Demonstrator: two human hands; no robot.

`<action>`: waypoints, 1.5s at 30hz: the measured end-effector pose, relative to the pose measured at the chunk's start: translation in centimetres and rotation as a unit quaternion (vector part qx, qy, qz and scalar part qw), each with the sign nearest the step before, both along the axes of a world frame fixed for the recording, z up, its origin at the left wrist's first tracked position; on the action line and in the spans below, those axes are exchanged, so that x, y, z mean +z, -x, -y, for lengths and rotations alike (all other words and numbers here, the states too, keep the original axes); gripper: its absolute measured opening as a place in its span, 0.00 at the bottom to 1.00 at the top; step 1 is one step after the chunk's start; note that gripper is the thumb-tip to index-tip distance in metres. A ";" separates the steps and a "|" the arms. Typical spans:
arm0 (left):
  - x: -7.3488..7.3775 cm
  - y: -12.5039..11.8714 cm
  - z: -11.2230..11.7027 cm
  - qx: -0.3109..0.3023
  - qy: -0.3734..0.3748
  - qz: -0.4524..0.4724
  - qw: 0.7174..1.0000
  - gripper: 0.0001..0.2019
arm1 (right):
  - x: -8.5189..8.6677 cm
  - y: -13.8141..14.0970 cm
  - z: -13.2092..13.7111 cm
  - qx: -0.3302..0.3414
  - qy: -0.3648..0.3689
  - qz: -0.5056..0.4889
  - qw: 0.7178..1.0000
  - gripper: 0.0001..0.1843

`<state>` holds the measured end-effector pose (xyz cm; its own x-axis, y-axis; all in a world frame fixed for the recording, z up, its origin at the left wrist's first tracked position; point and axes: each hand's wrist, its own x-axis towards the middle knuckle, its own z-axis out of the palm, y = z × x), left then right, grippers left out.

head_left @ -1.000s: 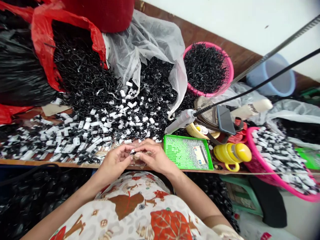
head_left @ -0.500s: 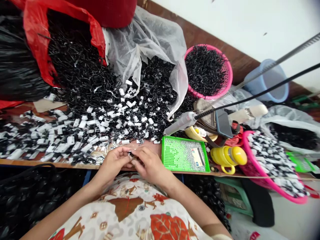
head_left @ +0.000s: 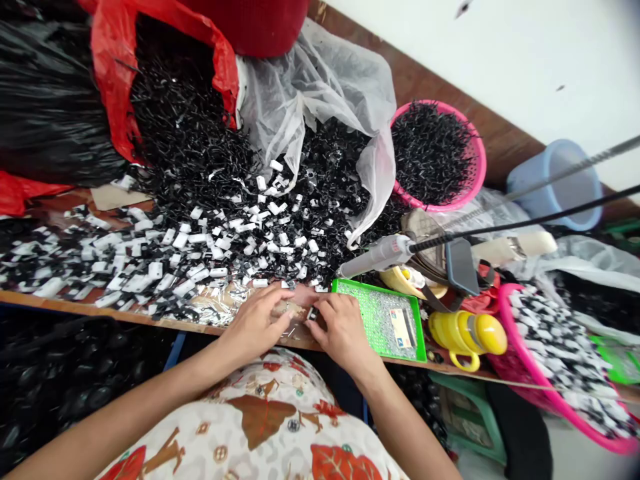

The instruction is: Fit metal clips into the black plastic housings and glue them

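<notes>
Seemingly partway: black-and-white pieces (head_left: 570, 363) fill a pink basket (head_left: 530, 370), while more heap the desk (head_left: 115, 312).
Right hand (head_left: 344, 328) pinches a small black piece (head_left: 311, 313); left hand (head_left: 256, 323), grip parted.

Small white-and-black plastic parts (head_left: 135, 283) lie left of a rectangular green plastic tray (head_left: 421, 333); a yellow cylindrical bottle (head_left: 453, 331) is right of it, a round pink plastic basket (head_left: 481, 160) behind.

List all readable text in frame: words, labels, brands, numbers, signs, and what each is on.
None can be read.
Card in the green tray: print and a small blue mark, too small to read.
Grey tool on the black cable: any marking too blurred to read.
</notes>
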<state>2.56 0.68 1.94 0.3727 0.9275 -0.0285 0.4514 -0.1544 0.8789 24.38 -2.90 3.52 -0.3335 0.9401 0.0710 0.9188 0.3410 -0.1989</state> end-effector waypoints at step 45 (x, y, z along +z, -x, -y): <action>-0.6 -12.1 -15.0 -0.229 -0.257 -0.238 0.908 0.19 | -2.8 -0.7 2.1 0.026 -0.040 -0.093 0.995 0.13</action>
<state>14.70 15.73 1.32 0.7812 0.6153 0.1051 0.5467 -0.7557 0.3606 25.10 -5.03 0.76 -0.3555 0.9108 0.2098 0.8492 0.4085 -0.3347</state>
